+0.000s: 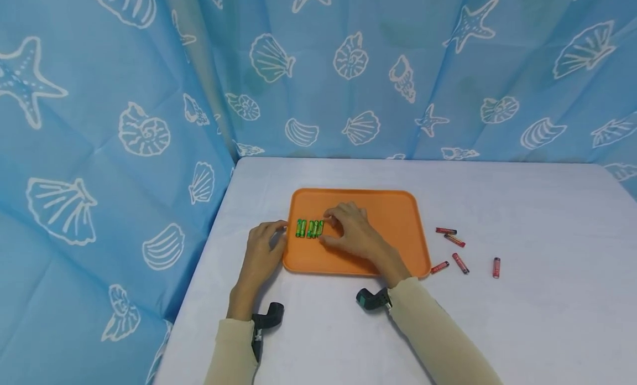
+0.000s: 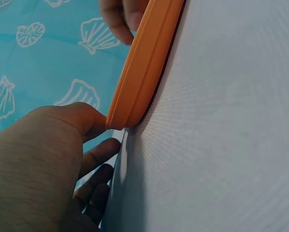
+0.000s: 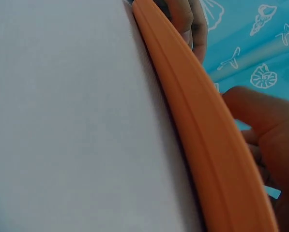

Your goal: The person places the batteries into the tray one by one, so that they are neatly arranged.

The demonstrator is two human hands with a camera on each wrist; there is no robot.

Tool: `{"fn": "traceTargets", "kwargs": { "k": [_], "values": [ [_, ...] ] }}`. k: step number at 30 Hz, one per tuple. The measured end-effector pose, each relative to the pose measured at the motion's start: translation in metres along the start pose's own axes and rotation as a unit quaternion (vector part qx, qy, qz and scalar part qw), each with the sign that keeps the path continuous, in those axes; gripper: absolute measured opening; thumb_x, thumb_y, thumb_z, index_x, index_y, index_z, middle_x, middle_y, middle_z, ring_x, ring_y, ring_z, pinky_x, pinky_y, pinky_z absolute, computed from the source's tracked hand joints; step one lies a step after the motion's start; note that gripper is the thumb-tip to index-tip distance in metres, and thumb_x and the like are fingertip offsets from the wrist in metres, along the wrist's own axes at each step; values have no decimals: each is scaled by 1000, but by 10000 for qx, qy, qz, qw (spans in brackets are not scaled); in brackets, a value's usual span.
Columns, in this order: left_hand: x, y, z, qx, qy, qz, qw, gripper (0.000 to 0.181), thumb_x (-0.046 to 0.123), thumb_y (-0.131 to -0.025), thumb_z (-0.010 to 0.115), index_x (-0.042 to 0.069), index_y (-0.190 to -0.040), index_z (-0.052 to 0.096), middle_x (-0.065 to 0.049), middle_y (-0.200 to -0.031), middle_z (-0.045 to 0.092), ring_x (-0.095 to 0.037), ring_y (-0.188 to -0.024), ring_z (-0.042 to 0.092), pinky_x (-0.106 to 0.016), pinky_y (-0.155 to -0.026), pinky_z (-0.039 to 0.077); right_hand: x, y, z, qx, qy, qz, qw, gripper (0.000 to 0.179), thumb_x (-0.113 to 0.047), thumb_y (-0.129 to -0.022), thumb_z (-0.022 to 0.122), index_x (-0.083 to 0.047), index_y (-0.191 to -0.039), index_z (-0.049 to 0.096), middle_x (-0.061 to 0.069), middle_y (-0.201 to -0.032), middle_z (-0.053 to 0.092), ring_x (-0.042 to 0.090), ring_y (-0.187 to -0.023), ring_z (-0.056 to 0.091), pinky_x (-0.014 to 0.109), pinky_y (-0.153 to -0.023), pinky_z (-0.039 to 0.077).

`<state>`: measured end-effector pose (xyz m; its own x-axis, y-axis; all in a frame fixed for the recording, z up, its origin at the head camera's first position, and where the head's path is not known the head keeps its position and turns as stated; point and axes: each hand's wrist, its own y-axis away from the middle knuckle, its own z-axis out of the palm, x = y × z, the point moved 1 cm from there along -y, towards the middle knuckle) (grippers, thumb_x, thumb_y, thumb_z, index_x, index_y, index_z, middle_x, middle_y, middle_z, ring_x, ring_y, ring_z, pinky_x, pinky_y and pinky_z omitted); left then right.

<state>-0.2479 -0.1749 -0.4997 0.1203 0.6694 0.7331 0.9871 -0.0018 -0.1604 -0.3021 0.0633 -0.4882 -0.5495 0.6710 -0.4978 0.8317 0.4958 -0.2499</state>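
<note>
On the orange tray, several green batteries stand side by side near its left end, with a small gap dividing them. My right hand reaches over the tray and pinches the rightmost green battery, index finger at its far end and thumb at its near end. In the right wrist view the tray's side hides the batteries and fingertips. My left hand rests beside the tray's left edge. The left wrist view shows its thumb at the rim, other fingers loosely spread below.
Right of the tray, several red batteries lie scattered on the white tablecloth, one right at the tray's lower right corner. A blue curtain with white seashell prints hangs behind the table and along its left side.
</note>
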Motion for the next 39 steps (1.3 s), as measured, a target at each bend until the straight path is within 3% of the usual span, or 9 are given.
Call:
{"fn": "traceTargets", "kwargs": {
  "k": [8, 18, 25, 30, 34, 39],
  "values": [
    [2, 1, -2, 52, 62, 34, 10000, 34, 19, -101, 58, 14, -134, 61, -7, -132, 55, -29, -136, 37, -51, -114, 32, -5, 16, -16, 238, -86, -125, 9996, 45, -35, -88, 78, -7, -121, 64, 2, -99, 55, 20, -100, 44, 41, -83, 31],
    [0, 1, 4, -37, 47, 46, 10000, 34, 19, -102, 57, 14, -135, 61, -8, -132, 55, -30, -136, 36, -50, -114, 30, 6, 48, -38, 566, 108, -47, 9983, 39, -30, -90, 75, -5, -118, 65, 3, -94, 55, 23, -100, 46, 45, -85, 30],
    [0, 1, 3, -109, -55, 26, 9999, 34, 22, -102, 56, 16, -135, 60, -7, -132, 54, -30, -136, 35, -50, -114, 31, 20, 83, -54, 909, 162, 92, 9957, 36, -25, -89, 77, -5, -116, 64, 1, -93, 52, 24, -101, 47, 47, -85, 31],
    [1, 0, 1, -165, -142, 54, 9997, 35, 22, -102, 56, 16, -136, 59, -8, -133, 53, -31, -137, 35, -51, -114, 32, 31, 115, -62, 1471, 83, 287, 9887, 36, -20, -85, 79, -5, -114, 65, 4, -92, 56, 25, -98, 48, 47, -81, 30],
    [2, 0, 0, -142, -126, 192, 9996, 35, 20, -102, 56, 13, -136, 59, -10, -133, 54, -33, -136, 36, -53, -113, 31, 39, 139, -67, 1828, 92, 536, 9817, 37, -19, -82, 81, -4, -112, 66, 6, -89, 57, 24, -96, 48, 48, -83, 30],
    [2, 2, 2, -122, -73, 167, 9998, 35, 20, -102, 57, 13, -136, 59, -10, -133, 54, -33, -137, 35, -51, -115, 29, 48, 162, -74, 1909, 258, 982, 9763, 38, -18, -80, 83, -3, -110, 66, 6, -87, 56, 29, -101, 48, 48, -80, 28]
  ]
}}
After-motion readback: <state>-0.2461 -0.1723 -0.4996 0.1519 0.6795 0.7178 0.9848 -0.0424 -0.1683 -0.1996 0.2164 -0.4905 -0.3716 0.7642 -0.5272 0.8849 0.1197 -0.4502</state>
